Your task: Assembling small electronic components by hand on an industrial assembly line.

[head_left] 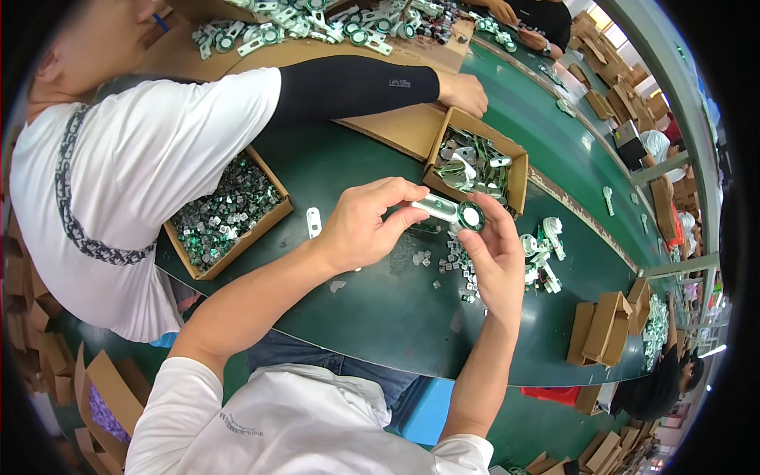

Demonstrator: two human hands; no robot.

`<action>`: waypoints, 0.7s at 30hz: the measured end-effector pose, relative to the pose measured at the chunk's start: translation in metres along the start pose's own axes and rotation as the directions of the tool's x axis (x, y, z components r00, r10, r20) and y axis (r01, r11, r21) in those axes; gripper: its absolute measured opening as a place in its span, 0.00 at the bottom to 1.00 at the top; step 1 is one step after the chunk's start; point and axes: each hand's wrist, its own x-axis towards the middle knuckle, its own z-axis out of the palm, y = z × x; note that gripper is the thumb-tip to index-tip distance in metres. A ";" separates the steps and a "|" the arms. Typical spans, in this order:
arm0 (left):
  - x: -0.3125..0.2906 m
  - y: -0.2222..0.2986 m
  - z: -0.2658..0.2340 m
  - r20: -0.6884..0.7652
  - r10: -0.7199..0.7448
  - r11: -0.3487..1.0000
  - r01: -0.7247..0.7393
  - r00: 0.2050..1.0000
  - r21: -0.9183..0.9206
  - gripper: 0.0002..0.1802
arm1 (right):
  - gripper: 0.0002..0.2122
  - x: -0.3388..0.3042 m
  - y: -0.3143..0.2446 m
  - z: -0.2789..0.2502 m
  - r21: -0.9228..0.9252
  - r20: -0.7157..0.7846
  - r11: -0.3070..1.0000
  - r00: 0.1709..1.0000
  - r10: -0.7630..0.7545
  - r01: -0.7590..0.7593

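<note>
Our left hand [360, 226] pinches one end of a slim white piece [435, 206] between thumb and forefinger, the two tips parted only by its thickness. Our right hand [499, 265] has its thumb and forefinger curved around the opposite end, a green ring with a white centre [470, 216], spread about as wide as that ring. So the piece lies bridged between our two sets of fingertips, held clear of the table and tilted slightly down toward the right.

Below our fingertips, small clear squarish bits [459, 265] are scattered on the dark green table [380, 324]. Just left of our left fingers lies a white oblong part [313, 222]; right of our right fingers we see a loose pile of white parts [545, 253]. Just beyond our fingers stands a cardboard box [518, 182] of mixed parts, and well to their left another box [247, 243] brims with shiny little pieces.

Farther out, a co-worker's black-sleeved arm [356, 87] reaches across beyond our fingers, under a heap of white and green parts [317, 28]. A green belt [554, 119] runs past on the far right side, and cartons [608, 328] stand near the table's right end.
</note>
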 end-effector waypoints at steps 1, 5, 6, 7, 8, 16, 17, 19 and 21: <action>0.001 0.002 0.001 0.011 -0.043 0.999 0.043 0.999 -0.004 0.12 | 0.23 -0.001 -0.002 -0.002 -0.007 -0.004 1.000 1.000 0.006 -0.006; 0.000 0.002 0.001 0.017 -0.093 0.996 0.093 0.996 0.002 0.11 | 0.21 0.000 -0.004 0.002 0.003 0.001 1.000 1.000 -0.018 0.018; 0.000 0.002 0.000 0.018 -0.115 0.993 0.115 0.993 -0.019 0.11 | 0.21 0.000 -0.004 -0.001 -0.016 0.020 1.000 1.000 0.010 -0.009; 0.004 0.002 0.001 -0.027 -0.037 0.999 0.036 0.999 -0.020 0.15 | 0.21 0.001 -0.005 -0.004 -0.033 0.044 0.999 0.999 0.032 -0.031; 0.005 0.006 -0.001 0.026 -0.078 0.997 0.079 0.997 -0.007 0.17 | 0.19 0.001 -0.009 -0.006 0.019 0.013 0.999 1.000 0.028 -0.029; 0.012 0.007 -0.037 0.348 -0.235 0.921 0.094 0.908 0.378 0.13 | 0.18 0.072 -0.024 -0.129 0.136 -0.532 0.989 0.837 0.127 -0.064; 0.011 0.006 -0.033 0.349 -0.237 0.920 0.094 0.907 0.379 0.13 | 0.17 0.086 -0.017 -0.152 0.213 -0.545 0.970 0.810 0.218 -0.117; 0.009 0.002 -0.025 0.354 -0.189 0.925 0.046 0.916 0.376 0.12 | 0.19 0.111 0.002 -0.199 0.343 -0.555 0.934 0.779 0.290 -0.103; 0.008 0.003 -0.023 0.369 -0.200 0.931 0.058 0.908 0.361 0.11 | 0.21 0.130 0.009 -0.214 0.371 -0.656 0.926 0.686 0.316 -0.071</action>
